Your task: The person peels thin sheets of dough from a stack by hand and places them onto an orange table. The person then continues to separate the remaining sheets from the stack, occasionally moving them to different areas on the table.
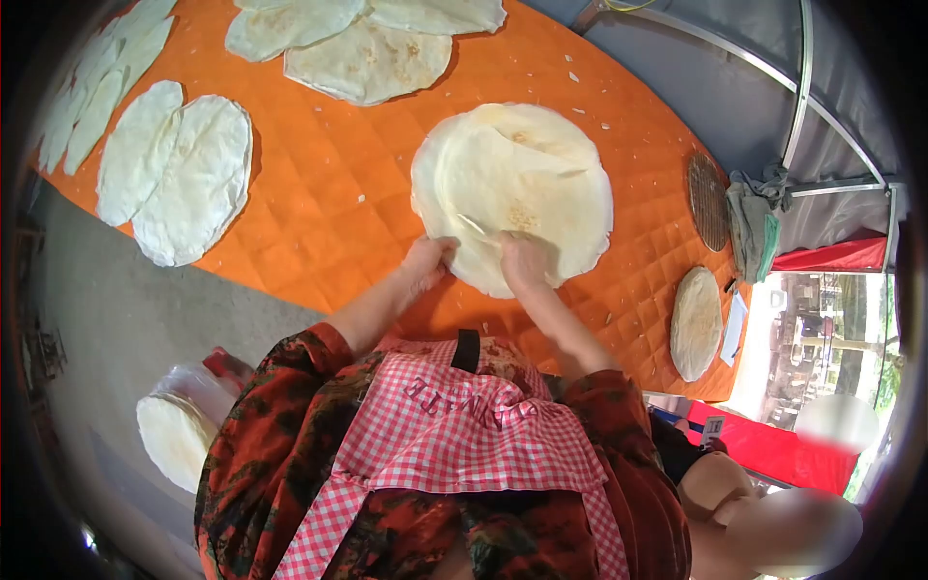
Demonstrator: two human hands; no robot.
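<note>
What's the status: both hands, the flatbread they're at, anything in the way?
Left hand at edge of flatbread; right hand over it. Flatbread spread on orange cover. Pale strip by right hand, fold or tool unclear. Other flatbreads lie clear of it.

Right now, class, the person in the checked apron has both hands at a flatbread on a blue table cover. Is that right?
Not quite: the head view shows an orange table cover, not blue. The left hand and right hand are at the flatbread.
</note>
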